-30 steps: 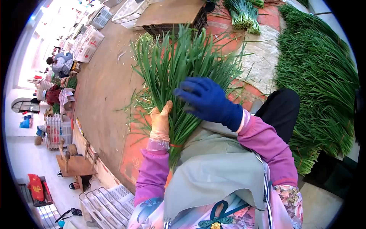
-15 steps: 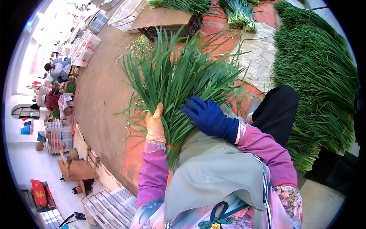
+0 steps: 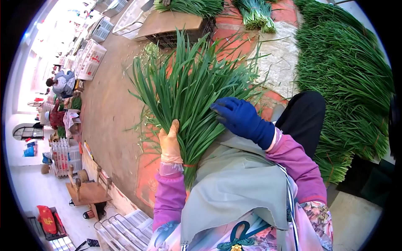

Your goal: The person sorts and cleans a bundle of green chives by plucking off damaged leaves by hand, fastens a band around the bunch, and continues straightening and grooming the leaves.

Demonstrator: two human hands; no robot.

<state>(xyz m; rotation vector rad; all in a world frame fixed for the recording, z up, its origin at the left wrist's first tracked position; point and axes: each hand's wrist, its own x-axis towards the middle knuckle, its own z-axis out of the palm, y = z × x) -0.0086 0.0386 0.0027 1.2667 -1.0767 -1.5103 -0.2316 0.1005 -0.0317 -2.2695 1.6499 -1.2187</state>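
Observation:
A large bunch of garlic chives [image 3: 184,88] fans out in front of me, leaf tips pointing away. Its stems narrow toward my lap, where a red band [image 3: 189,165] circles them. My left hand [image 3: 169,140], in a tan-orange glove, grips the bunch from its left side, thumb up along the leaves. My right hand [image 3: 240,119], in a blue knitted glove with darker fingertips, is at the right edge of the leaves. Its fingers are drawn together and curled; whatever may be between them is hidden. A grey-green apron [image 3: 234,188] covers my lap under the stems.
A long heap of chives [image 3: 343,79] lies at right, with banded bundles at its near end. Ahead stands a wooden board [image 3: 169,23] on a black crate, bearing more chives. Another bundle [image 3: 255,16] lies beyond. White crates [image 3: 90,58], a small stool [image 3: 88,192] and people are at left.
My right hand has lifted off the leaves and shifted slightly right, its fingers going from spread to drawn together. My left hand keeps its grip. A dark hand now shows at the far chives.

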